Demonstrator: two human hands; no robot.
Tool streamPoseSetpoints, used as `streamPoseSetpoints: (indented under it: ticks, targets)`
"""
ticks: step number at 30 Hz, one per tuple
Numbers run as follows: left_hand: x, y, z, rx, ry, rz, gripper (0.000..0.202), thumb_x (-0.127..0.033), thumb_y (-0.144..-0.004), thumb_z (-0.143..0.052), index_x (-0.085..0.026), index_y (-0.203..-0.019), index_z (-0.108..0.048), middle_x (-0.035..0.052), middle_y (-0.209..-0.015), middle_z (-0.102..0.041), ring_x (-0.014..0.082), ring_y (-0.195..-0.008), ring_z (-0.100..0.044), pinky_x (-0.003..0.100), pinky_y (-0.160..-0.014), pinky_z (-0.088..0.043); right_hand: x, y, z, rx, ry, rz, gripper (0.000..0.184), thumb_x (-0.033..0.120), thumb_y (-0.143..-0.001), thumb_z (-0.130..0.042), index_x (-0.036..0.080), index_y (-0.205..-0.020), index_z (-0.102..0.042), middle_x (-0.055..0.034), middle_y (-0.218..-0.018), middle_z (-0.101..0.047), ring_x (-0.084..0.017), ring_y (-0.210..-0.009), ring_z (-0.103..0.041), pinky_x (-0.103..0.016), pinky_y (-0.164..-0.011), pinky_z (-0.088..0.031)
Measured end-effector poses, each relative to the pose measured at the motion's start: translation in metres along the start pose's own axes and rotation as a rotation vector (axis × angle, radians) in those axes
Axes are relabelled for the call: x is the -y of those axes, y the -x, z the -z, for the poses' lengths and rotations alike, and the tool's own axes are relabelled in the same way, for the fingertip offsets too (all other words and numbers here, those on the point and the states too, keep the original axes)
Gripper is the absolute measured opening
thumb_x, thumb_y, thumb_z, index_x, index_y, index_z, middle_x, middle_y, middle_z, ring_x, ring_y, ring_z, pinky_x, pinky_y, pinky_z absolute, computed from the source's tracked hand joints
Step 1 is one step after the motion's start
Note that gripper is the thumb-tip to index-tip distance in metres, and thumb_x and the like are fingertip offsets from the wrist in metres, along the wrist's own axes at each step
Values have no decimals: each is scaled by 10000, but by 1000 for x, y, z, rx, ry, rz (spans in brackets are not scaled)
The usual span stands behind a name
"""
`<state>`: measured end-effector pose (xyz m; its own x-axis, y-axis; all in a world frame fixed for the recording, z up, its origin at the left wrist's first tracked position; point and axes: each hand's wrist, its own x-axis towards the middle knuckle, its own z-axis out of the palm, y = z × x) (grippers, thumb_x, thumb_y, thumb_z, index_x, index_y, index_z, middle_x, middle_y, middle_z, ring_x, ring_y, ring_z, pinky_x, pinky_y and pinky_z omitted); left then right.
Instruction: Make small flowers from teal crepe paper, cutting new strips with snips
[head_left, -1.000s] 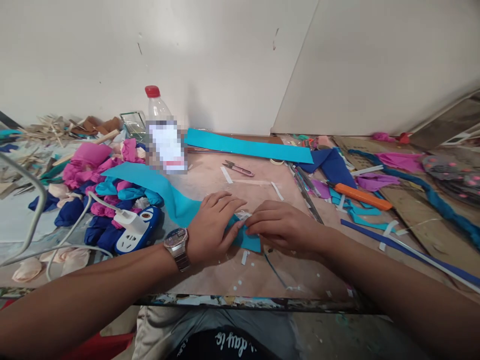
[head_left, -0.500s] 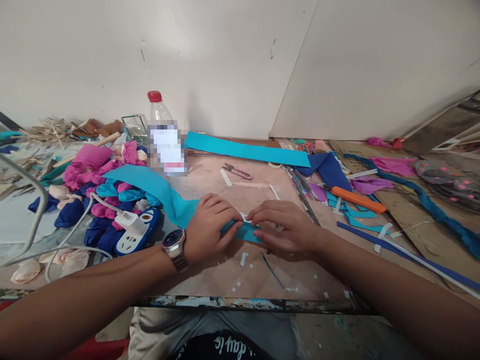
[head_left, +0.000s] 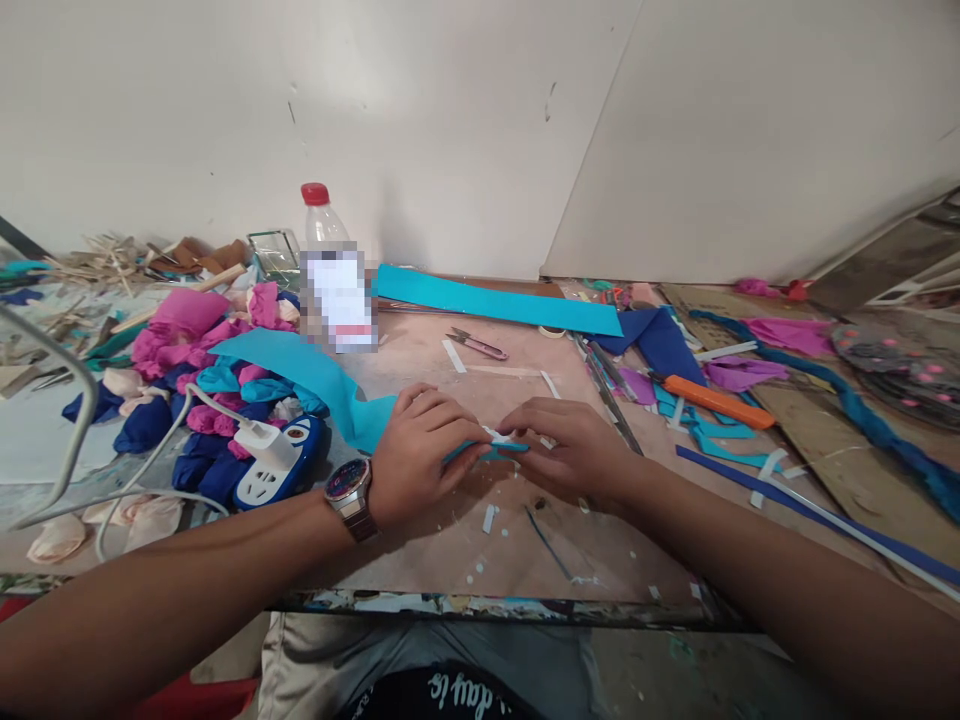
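Observation:
A long turquoise strip [head_left: 322,378], cloth or crepe paper, runs from the pile on the left to my hands. My left hand [head_left: 429,442] pinches it near its right end between thumb and fingers. Opposite, my right hand [head_left: 564,447] grips the same end with its fingertips, its fingers bent. A small white piece [head_left: 499,436] shows between the two hands on the strip; its kind is unclear. Behind them lie pink thread snips [head_left: 480,344] on the table [head_left: 450,560].
On the left, a blue power strip [head_left: 274,470] with a white charger stands by ruffled coloured bundles [head_left: 180,345]. A phone [head_left: 342,300] leans against a red-capped bottle [head_left: 319,215]. Another turquoise strip [head_left: 495,300] lies behind. An orange utility knife [head_left: 718,401] rests among scraps on the right.
The strip's end between my hands has tilted or folded up, so less of its face shows below my fingers. My hands stay nearly in place.

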<state>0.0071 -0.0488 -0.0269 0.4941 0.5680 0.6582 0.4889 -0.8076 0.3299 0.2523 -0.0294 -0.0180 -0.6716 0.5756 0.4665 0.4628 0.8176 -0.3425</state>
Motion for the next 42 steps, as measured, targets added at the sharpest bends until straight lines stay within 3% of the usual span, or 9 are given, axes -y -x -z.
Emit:
streamPoseSetpoints:
  ticks: [7,14,21,24,27,31,38,42]
  targets:
    - [1,-1,2,-35,-30,-39,78,-260,-980,-638,-231,-961,-708,1,-890,-764,176,-887,-640,416,-960,-413,-3,2,-1,12,-7,-42,162,146,-928,-578,207,-991,-713,-44,-883,-764,-148,-762,-692,-254,-691,-511]
    - [-1,1,5,-51,-43,-138,86,-222,-975,-642,-261,-1000,-715,-22,-966,-788,170,-913,-639,440,-1025,-386,-2,0,-3,59,-90,0,121,235,-929,-660,201,-1026,-724,-64,-921,-775,-172,-818,-716,-278,-736,-556]
    - [-3,6,7,-28,-3,-162,144,-215,-988,-599,-253,-1061,-718,17,-1007,-787,170,-885,-644,362,-841,-456,-7,1,1,-263,-55,50,189,156,-941,-592,237,-1043,-729,-78,-983,-747,-192,-870,-725,-316,-759,-602]
    - [-4,6,7,-56,26,-164,133,-206,-984,-604,-231,-1060,-710,24,-990,-785,170,-875,-652,347,-817,-475,-6,2,2,-318,-55,79,198,165,-953,-597,254,-1078,-722,-87,-1021,-720,-195,-898,-710,-323,-766,-602]
    - [-4,4,6,-59,52,-105,111,-215,-987,-604,-223,-1035,-704,26,-970,-783,171,-870,-662,344,-808,-479,-3,1,2,-229,-105,76,192,205,-962,-623,253,-1133,-696,-96,-1092,-694,-187,-932,-691,-291,-722,-587]
    - [-1,3,2,-22,147,66,116,-262,-994,-591,-209,-988,-694,34,-949,-770,176,-879,-669,345,-816,-482,1,1,0,-69,-184,47,332,334,-917,-737,235,-1224,-660,-120,-1224,-656,-108,-717,-608,-221,-546,-502]
    - [-3,5,-3,22,239,273,141,-296,-953,-579,-203,-897,-669,29,-850,-728,184,-803,-632,344,-747,-476,5,-1,3,4,-227,15,242,371,-935,-718,202,-1108,-698,-88,-1027,-721,-129,-721,-608,-244,-619,-493]
    - [-4,6,-3,37,276,322,104,-272,-912,-589,-205,-861,-649,27,-837,-723,191,-805,-625,344,-734,-488,8,1,4,-4,-255,-40,291,413,-931,-718,208,-1137,-698,-55,-994,-717,-88,-587,-503,-240,-588,-444]
